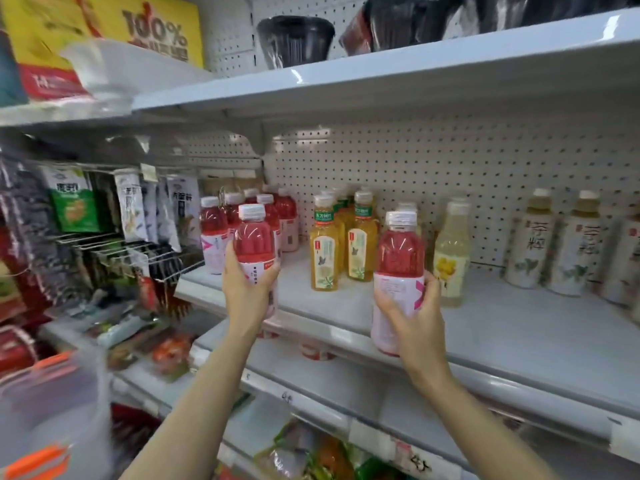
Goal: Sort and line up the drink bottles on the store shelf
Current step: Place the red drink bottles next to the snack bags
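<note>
Left hand: grasps red bottle, upright. Right hand: grasps second red bottle, upright at shelf edge; amber bottles stand between

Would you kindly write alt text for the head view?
Each hand, left and right, holds a red bottle upright before a shelf bearing red, amber, pale yellow and white bottles.
</note>
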`<state>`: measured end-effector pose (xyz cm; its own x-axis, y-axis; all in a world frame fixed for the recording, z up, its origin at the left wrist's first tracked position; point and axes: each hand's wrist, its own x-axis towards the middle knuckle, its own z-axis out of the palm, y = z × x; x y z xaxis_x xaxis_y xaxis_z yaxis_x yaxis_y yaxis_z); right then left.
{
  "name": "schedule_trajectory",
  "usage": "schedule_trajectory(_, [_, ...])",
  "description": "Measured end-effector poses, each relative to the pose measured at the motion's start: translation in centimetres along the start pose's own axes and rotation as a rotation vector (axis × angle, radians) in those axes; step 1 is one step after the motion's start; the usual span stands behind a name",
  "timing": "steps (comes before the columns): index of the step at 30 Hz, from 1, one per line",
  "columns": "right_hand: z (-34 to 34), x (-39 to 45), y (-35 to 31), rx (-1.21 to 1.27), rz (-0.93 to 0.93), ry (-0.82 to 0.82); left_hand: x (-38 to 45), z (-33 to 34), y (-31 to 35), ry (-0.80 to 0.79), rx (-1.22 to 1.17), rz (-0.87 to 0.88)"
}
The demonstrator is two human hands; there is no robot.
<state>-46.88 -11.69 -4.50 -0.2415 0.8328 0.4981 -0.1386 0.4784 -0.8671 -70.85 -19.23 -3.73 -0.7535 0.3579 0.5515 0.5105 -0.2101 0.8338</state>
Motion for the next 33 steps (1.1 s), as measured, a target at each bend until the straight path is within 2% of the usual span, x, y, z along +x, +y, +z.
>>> schedule_trajectory(7, [7.4, 1.0, 1.2, 0.02, 0.005, -0.027, 8.5, -1.4, -5.4, 0.008, 0.104, -0.013])
schedule_trajectory(15, [18.1, 3.7, 1.6, 0.034, 0.007, 0.05, 13.6, -1.2, -10.9, -0.109, 0.103, 0.021])
schedule_trajectory(20, [23.1, 6.3, 2.2, -0.042, -0.014, 0.048, 14.4, -0.6, -12.2, -0.12, 0.163, 0.059])
schedule_trajectory(25, [26.9, 9.2, 3.8, -0.163, 0.01, 0.072, 14.4, -1.0, -12.8, -0.064, 0.335, 0.1])
schedule_trajectory(29, [29.1, 10.7, 5.0, -0.27, 0.014, 0.064, 14.8, -2.2, -13.7, -0.108, 0.375, 0.202])
schedule_trajectory(33, [29.5, 10.9, 6.5, -0.34, 0.05, 0.069, 14.8, -2.7, -14.2, -0.159, 0.372, 0.221])
